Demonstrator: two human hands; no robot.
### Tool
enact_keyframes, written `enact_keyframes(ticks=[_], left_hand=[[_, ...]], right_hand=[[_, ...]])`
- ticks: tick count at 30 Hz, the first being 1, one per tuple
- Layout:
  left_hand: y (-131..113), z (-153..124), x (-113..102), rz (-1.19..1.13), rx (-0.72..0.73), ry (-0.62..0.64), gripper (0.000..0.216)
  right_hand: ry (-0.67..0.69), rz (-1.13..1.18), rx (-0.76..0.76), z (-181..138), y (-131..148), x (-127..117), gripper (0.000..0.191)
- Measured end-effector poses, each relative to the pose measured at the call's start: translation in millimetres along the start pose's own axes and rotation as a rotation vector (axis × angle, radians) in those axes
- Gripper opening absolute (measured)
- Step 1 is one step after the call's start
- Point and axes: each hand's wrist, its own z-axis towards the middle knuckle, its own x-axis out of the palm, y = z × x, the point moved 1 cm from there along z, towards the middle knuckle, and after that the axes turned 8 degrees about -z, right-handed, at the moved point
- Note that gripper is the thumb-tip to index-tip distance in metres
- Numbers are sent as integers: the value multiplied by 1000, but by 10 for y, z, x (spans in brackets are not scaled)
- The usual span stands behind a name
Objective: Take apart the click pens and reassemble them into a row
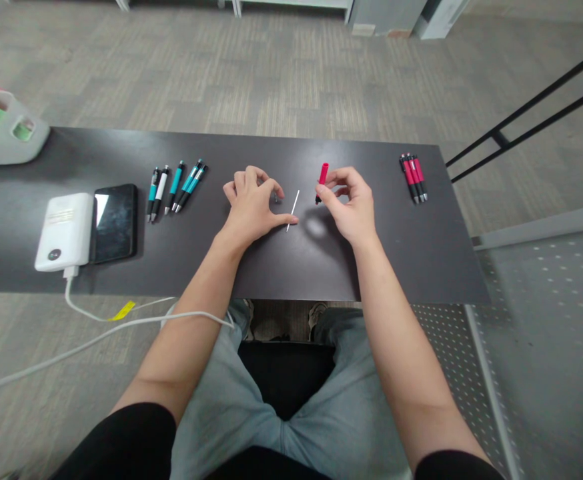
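My right hand (pixel 349 203) pinches a red pen barrel (pixel 323 176) with a black lower end, held upright over the dark table. To its left, a thin white pen refill (pixel 293 211) lies slanted on the tabletop. My left hand (pixel 252 203) is palm down with its fingers spread, and the thumb tip is at the refill's lower part; whether it presses on it I cannot tell. By the left fingertips sits a small shiny piece (pixel 275 198), partly hidden and too small to name.
Several teal or white pens with black grips (pixel 175 189) lie on the left. Several red pens (pixel 413 178) lie together at the right end of the table (pixel 416 260). Further left are a black phone (pixel 115 223), a white power bank (pixel 64 230) with a cable, and a white container (pixel 16 137).
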Motion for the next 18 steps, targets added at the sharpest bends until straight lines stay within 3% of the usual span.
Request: enact_keyframes(ticks=[5, 9, 13, 18], left_hand=[[-59, -71, -16, 17, 124, 155, 19], [-51, -140, 19, 22, 211, 213, 13], [34, -99, -27, -94, 214, 206, 11], [190, 60, -308, -452, 151, 99, 11]], right_hand=[[-44, -2, -1, 23, -26, -22, 50], [-61, -2, -2, 38, -62, -29, 50], [-70, 6, -14, 37, -81, -41, 45], [9, -84, -73, 28, -37, -95, 27]])
